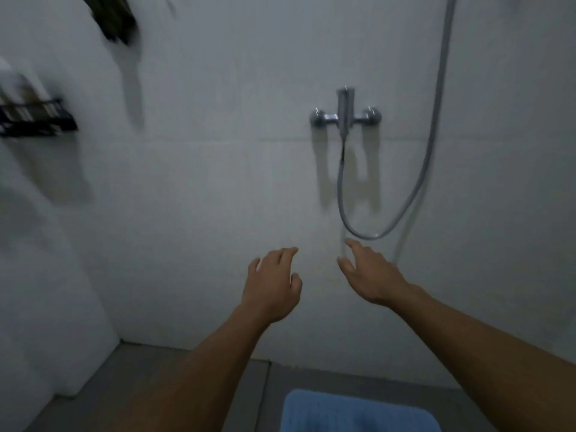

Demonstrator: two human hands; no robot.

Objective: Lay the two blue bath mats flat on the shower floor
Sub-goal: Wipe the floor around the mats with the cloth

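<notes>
Both of your hands are raised in front of a pale tiled shower wall, and neither holds anything. Your left hand point(271, 285) has its fingers loosely spread and slightly bent; your right hand point(371, 272) reaches forward with fingers nearly straight.

One blue bath mat point(358, 413) lies on the grey shower floor point(131, 385) at the bottom edge of the view, between your forearms and close to the wall. It looks soft and rubbery, with a rounded corner and a faintly dotted or ribbed surface; the part in view seems flat. The second mat is not in view.

This looks like the pause after one mat is down. The next move probably calls for finding the second mat, then spreading it flat beside the first on the bare floor.

On the wall, a shiny chrome mixer tap point(345, 115) feeds a smooth grey hose point(430, 151) that hangs in a loop. A black wire shelf point(37, 118) sits far left, blurred.
</notes>
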